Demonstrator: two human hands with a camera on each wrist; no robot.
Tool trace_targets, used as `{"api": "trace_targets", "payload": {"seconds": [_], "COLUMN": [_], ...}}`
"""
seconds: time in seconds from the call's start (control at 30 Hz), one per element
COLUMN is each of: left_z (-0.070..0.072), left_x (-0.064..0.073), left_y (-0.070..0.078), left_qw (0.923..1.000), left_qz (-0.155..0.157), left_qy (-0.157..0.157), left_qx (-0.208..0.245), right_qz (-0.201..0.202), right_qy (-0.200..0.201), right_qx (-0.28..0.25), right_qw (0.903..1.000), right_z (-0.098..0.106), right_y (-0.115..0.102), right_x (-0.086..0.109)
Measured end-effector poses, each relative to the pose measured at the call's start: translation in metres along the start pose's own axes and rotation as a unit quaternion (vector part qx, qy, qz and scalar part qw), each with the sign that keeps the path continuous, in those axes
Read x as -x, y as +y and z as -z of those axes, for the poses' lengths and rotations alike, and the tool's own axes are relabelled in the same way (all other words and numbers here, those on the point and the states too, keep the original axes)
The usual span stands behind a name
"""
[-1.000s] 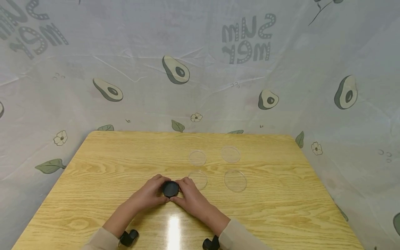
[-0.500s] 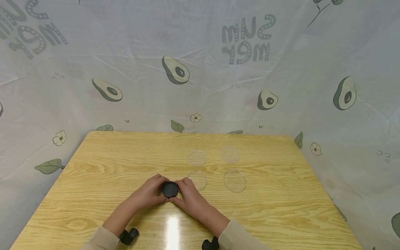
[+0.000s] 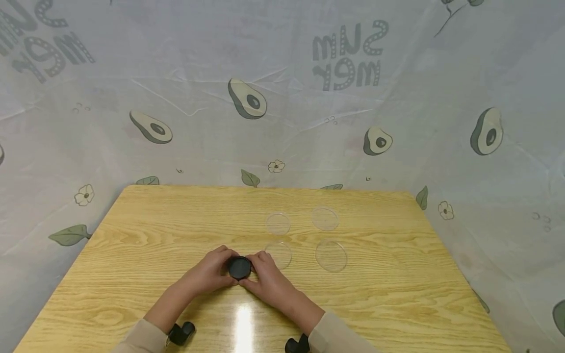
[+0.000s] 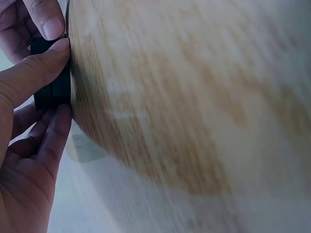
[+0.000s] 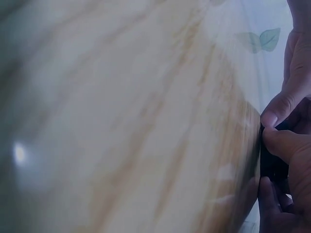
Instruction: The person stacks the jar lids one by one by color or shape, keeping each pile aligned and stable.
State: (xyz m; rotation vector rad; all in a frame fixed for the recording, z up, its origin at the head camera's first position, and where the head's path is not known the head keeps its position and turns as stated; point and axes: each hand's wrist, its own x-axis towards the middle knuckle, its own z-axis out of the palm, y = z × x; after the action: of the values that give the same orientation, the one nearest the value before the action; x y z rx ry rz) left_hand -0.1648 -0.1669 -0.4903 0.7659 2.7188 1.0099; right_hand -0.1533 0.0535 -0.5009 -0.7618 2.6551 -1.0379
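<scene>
A low, black, round disc-like piece [image 3: 240, 268] with a raised rim and a flat top sits at the table's front middle. My left hand [image 3: 214, 273] grips its left side, thumb at the near edge and fingers at the far edge. From the other side my right hand [image 3: 272, 284] grips it the same way, and the two thumb tips meet at the front. In the left wrist view the piece [image 4: 56, 90] shows a straight dark side wall low against the tabletop. Fingers hide most of it in the right wrist view.
Several thin clear discs lie on the wooden table [image 3: 388, 274]: a near-left one [image 3: 279, 255] close beside my right fingers, a near-right one [image 3: 331, 255], a far-left one [image 3: 278, 223] and a far-right one [image 3: 325, 218]. A printed curtain [image 3: 198, 113] hangs behind the table.
Both hands keep the same grip on the black round piece, which stays in place. Only a very slight shift of the whole head view shows.
</scene>
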Motion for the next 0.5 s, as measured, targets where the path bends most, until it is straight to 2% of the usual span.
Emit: {"api": "trace_targets", "payload": {"seconds": [0.3,0.5], "left_z": [0.0018,0.001], "left_x": [0.0008,0.0003], "left_y": [0.0012,0.0016], "left_qw": [1.0,0.9999], "left_qz": [-0.002,0.007], "left_qy": [0.003,0.0], "left_qx": [0.0,-0.008], "right_qz": [-0.005,-0.006], "right_qy": [-0.01,-0.012], "right_qx": [0.005,0.013], "right_qw": [0.9999,0.9998], "right_z": [0.0031,0.0037], "right_y": [-0.0013,-0.0019], "right_x": [0.0013,0.0027]}}
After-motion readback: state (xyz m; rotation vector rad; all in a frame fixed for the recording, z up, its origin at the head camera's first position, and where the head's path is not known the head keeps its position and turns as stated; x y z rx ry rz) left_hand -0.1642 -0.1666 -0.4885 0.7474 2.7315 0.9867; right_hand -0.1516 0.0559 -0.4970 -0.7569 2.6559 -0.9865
